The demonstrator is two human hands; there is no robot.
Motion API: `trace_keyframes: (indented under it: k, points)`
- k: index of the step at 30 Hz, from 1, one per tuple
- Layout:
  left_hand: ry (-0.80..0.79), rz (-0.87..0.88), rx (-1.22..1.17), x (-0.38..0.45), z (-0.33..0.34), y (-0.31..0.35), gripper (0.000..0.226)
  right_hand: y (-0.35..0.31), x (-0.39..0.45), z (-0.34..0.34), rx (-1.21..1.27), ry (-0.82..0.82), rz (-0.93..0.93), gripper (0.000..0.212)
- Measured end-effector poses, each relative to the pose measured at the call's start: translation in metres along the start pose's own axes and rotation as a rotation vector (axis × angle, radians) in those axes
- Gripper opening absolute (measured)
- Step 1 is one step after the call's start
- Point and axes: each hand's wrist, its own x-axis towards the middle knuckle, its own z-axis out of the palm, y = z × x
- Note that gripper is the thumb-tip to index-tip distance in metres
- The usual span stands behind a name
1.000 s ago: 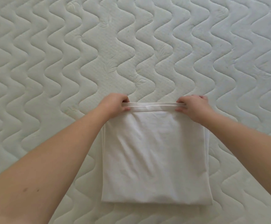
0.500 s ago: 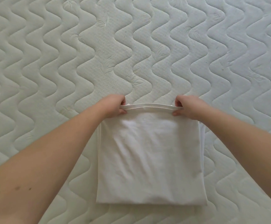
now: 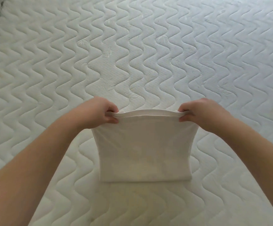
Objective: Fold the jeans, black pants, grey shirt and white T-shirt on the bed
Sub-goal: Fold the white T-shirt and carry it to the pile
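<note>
Hands, two: left hand (image 3: 100, 112) and right hand (image 3: 201, 114) pinch one white T-shirt (image 3: 144, 149).

Two bare arms are showing, one on each side. No sleeves are covering them, from the bottom edges all the way up to the fingers. The left hand (image 3: 98, 111) is wearing no glove, no ring and no watch. The right hand (image 3: 201, 113) is bare too, with nothing on the wrist behind its fingers. The fingers (image 3: 111, 119) are looking short and rounded, and the nails cannot be made out. Both forearms are looking wide near the camera and getting thinner toward the fingers. No other part of the person is showing.
</note>
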Motion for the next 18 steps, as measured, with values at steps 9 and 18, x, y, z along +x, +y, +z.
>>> trace_keyframes:
  k: [9, 18]
  points:
    - [0.421, 0.106, 0.153, -0.093, -0.108, 0.057, 0.007, -0.045, -0.076, -0.112, -0.032, 0.507, -0.193, 0.013]
    - [0.499, 0.154, 0.336, -0.065, 0.03, 0.018, 0.031, -0.02, -0.072, 0.032, -0.132, 0.559, -0.231, 0.043]
